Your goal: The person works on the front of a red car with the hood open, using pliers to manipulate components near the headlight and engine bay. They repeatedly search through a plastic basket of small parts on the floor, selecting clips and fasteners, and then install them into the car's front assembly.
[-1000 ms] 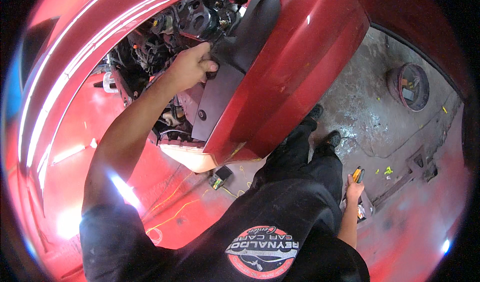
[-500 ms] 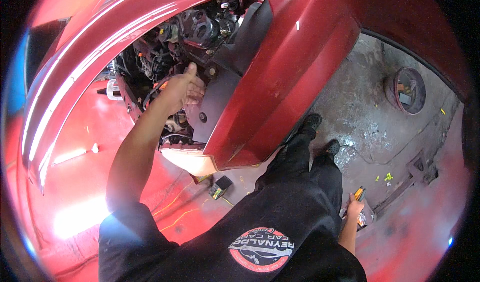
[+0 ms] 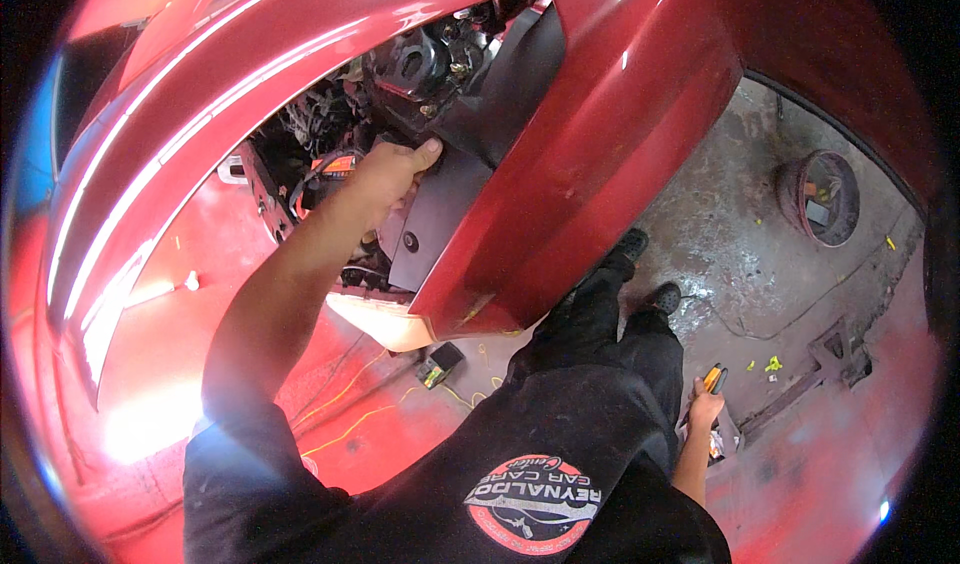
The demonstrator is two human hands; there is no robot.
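Left hand [image 3: 385, 174] has shifted up, now gripping the top edge of the grey panel [image 3: 435, 214] inside the red car's [image 3: 620, 154] open engine bay, right hand [image 3: 703, 412] low, clutching an orange-handled tool [image 3: 713, 378], so panel is in hand.

The single head view looked steeply down from above the person's chest, close to the red car [image 3: 620, 144] and its open engine bay [image 3: 400, 94]. The fisheye bent every edge; the floor [image 3: 740, 234] lay lower right. The dark rim perhaps hid more. No second view shared the scene.
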